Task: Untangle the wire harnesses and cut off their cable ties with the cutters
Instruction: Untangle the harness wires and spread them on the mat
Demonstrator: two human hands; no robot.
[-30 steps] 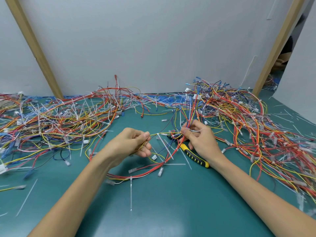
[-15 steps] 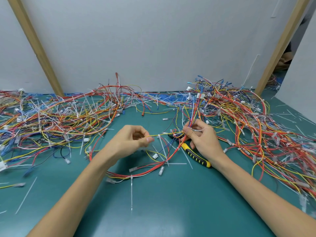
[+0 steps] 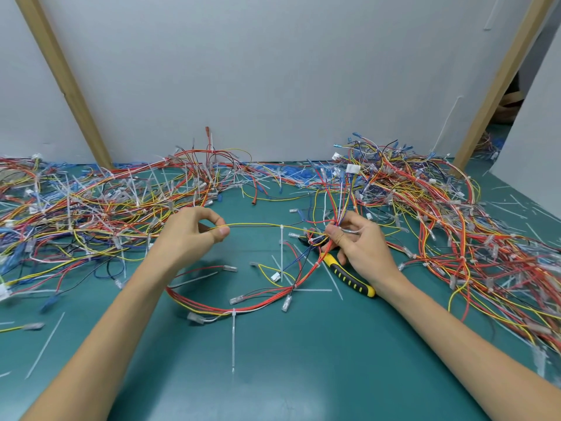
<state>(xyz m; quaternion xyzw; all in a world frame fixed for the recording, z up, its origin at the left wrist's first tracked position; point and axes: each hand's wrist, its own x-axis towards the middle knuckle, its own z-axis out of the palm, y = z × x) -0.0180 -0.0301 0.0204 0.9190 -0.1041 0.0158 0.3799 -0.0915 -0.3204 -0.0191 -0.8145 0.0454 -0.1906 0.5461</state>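
Green mat [image 3: 303,375], cutters [image 3: 349,279] half hidden under right hand [image 3: 361,247]

A green table top [image 3: 303,375] runs back to a plain white wall [image 3: 273,71]. A left beam [image 3: 63,83] and a right beam [image 3: 498,86], both of pale wood, rise slanted in front of it. Beside the right beam stands a white panel [image 3: 537,141].
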